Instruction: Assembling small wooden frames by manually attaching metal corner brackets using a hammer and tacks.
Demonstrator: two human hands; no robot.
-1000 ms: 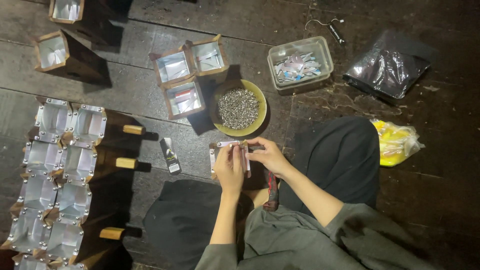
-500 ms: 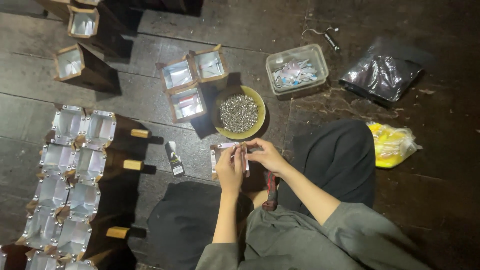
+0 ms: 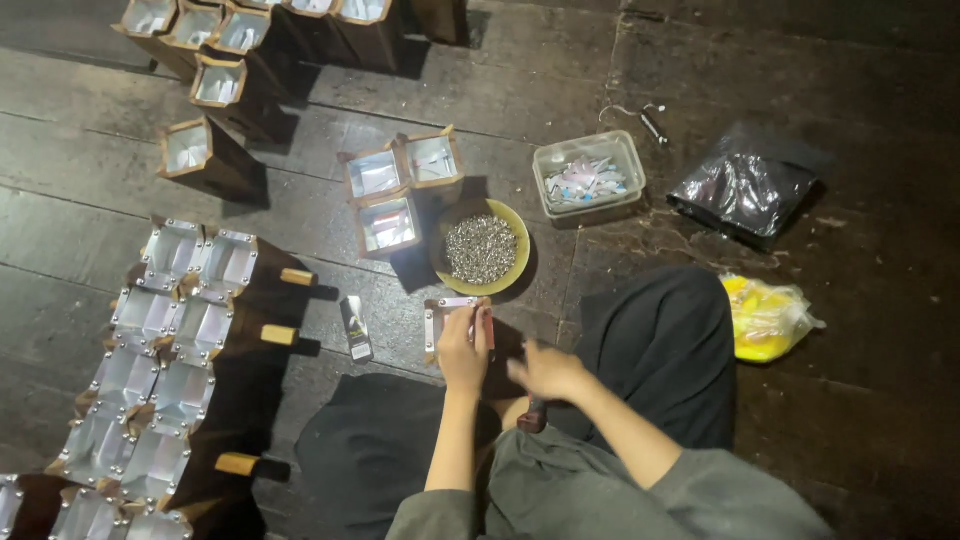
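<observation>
The fingers of the left hand were curled round the rim of a small square wooden box lined with shiny metal sheet, holding it upright on the dark plank floor just in front of the person's knees. The right hand hovered beside it, blurred, so whether its fingers were spread or pinched could not be told. Just beyond the box stood a yellow bowl of small silvery fasteners.

The box looked light and stiff, with thin walls. Its metal lining would probably be slick and sharp at the edges, so the outer wooden sides seemed the safest grip.
</observation>
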